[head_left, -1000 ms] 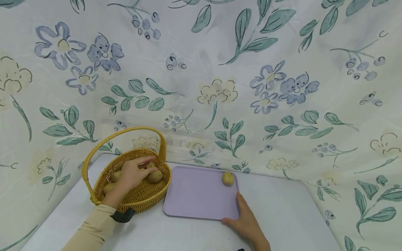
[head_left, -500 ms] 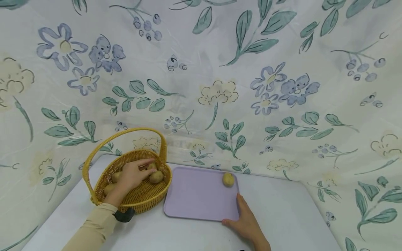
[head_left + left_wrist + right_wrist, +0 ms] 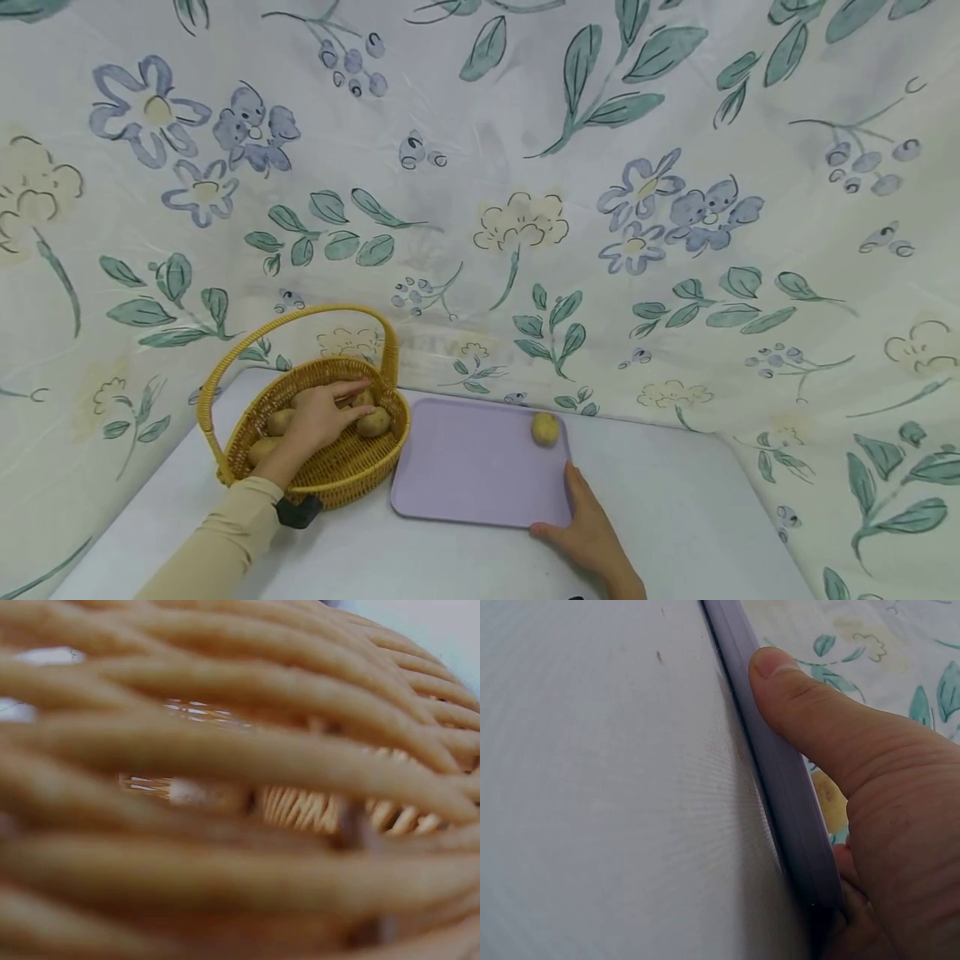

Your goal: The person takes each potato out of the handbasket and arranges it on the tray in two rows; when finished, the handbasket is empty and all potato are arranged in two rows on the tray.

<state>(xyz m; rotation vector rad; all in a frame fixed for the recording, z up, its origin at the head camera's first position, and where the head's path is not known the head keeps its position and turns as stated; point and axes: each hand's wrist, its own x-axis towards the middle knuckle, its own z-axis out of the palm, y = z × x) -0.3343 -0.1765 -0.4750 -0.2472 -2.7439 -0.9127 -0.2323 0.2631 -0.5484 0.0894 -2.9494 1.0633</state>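
Inside the yellow wicker basket (image 3: 341, 485), my left hand (image 3: 318, 419) reaches among several potatoes. Its index finger and thumb stand apart around one potato (image 3: 363, 397), the thumb close to another potato (image 3: 373, 422); its other fingertips are hidden, so whether it grips one cannot be told. Blurred basket weave (image 3: 225, 750) fills the left wrist view. My right hand (image 3: 592, 533) holds the near right corner of the lilac tray (image 3: 480, 467), thumb on the front edge and fingers along the right side. In the right wrist view the thumb of this hand (image 3: 885, 787) presses the tray's rim (image 3: 780, 772).
A single potato (image 3: 545, 429) lies in the tray's far right corner. The basket's tall handle (image 3: 300, 313) arches over its opening. Both stand on a white table (image 3: 420, 558), with a flowered cloth (image 3: 450, 167) hanging behind it.
My left forearm has shifted slightly, and a bit more of the potatoes beside the hand shows. The right hand, tray and basket have stayed in place.
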